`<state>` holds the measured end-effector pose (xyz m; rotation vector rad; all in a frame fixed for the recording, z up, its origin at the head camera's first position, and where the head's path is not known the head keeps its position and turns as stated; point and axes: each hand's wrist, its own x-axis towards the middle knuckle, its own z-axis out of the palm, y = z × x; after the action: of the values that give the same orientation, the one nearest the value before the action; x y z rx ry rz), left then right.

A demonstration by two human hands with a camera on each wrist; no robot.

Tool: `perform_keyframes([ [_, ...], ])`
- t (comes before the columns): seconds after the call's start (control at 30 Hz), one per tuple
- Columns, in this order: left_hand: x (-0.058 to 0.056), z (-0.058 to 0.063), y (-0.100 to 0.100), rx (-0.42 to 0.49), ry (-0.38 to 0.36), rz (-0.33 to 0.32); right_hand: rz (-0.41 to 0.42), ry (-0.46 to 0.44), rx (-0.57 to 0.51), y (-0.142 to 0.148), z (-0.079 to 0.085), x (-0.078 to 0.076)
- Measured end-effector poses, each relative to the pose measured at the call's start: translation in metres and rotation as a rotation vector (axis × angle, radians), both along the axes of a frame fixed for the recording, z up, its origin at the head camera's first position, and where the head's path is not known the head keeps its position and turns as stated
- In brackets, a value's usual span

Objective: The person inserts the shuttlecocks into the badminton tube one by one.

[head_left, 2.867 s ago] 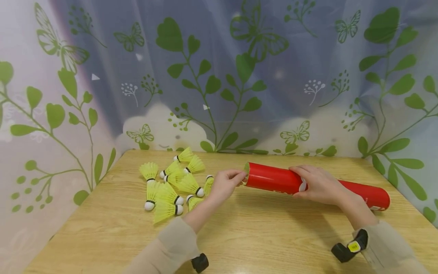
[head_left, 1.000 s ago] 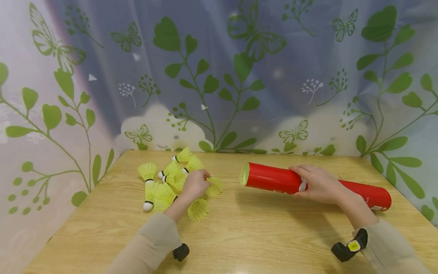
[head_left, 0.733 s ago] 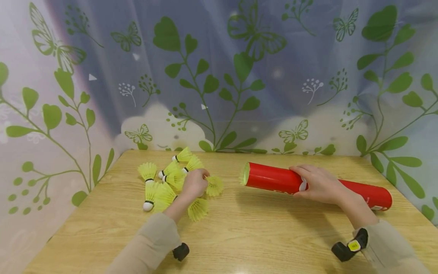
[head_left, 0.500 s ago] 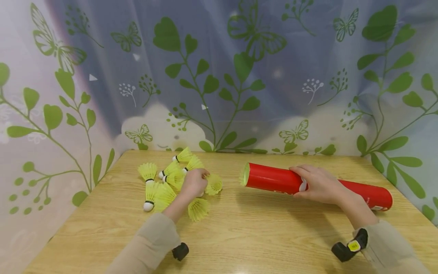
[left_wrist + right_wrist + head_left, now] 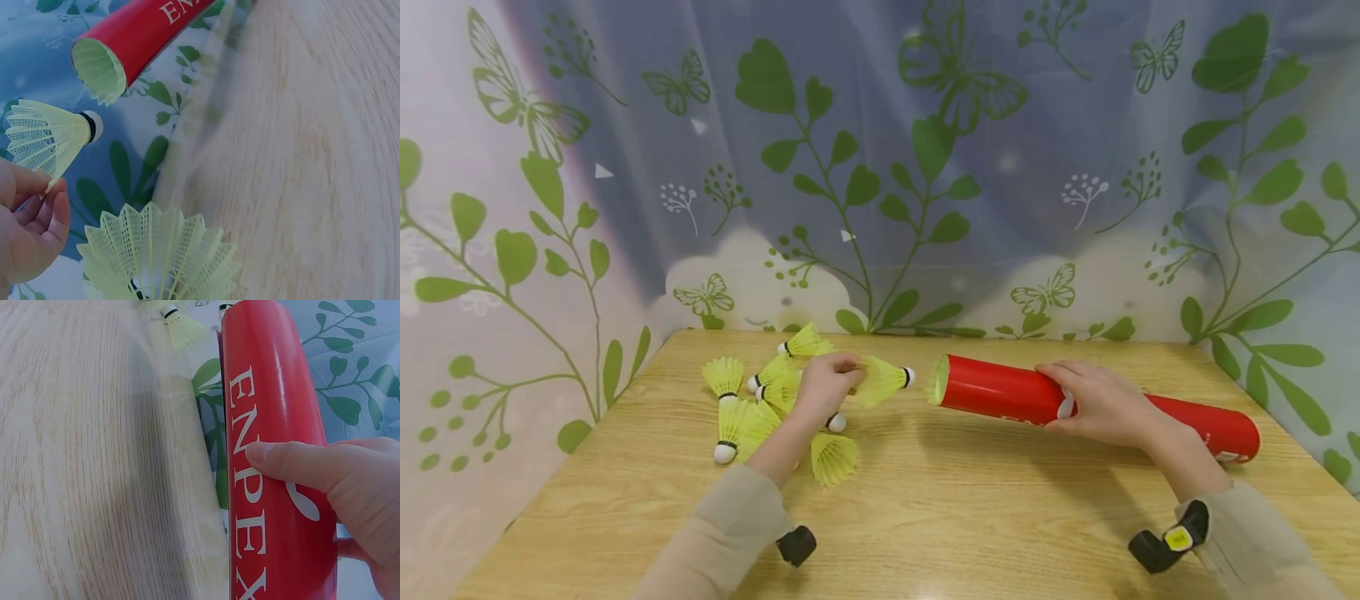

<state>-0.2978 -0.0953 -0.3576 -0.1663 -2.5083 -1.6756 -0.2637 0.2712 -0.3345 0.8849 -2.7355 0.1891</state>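
Between thumb and fingers, my left hand [image 5: 827,388] pinches the skirt edge of a yellow shuttlecock [image 5: 882,381]. Its white cork points right, toward the open mouth of a red tube [image 5: 1000,390], with a small gap between them. My right hand [image 5: 1101,404] grips the tube around its middle, its left end raised off the table. In the left wrist view, yellow skirt feathers [image 5: 100,72] of a shuttlecock fill the tube's mouth. Printed white letters run along the tube [image 5: 269,412] in the right wrist view, where my right thumb lies across them.
Several loose yellow shuttlecocks [image 5: 724,379] lie in a cluster on the left of the wooden table [image 5: 970,525]. One shuttlecock [image 5: 835,459] lies just below my left hand, skirt toward me. A curtain with leaf prints [image 5: 880,167] hangs behind the table's far edge.
My left hand left the tube's mouth for the cluster and took hold of a shuttlecock. It has now lifted and turned it, cork toward the tube. The right hand and tube stay nearly still.
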Motion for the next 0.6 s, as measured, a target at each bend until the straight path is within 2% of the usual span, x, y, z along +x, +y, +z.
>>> perform_keyframes([
  [0.23, 0.006, 0.01, 0.014, 0.058, 0.006, -0.06, 0.005, 0.015, 0.007, 0.0, -0.001, 0.0],
  [0.43, 0.002, 0.009, 0.029, 0.079, 0.042, -0.114, 0.015, 0.027, 0.0, 0.0, 0.0, 0.001],
  [0.6, 0.0, 0.009, 0.039, 0.077, 0.031, -0.128, 0.018, 0.028, -0.004, 0.0, 0.0, 0.0],
])
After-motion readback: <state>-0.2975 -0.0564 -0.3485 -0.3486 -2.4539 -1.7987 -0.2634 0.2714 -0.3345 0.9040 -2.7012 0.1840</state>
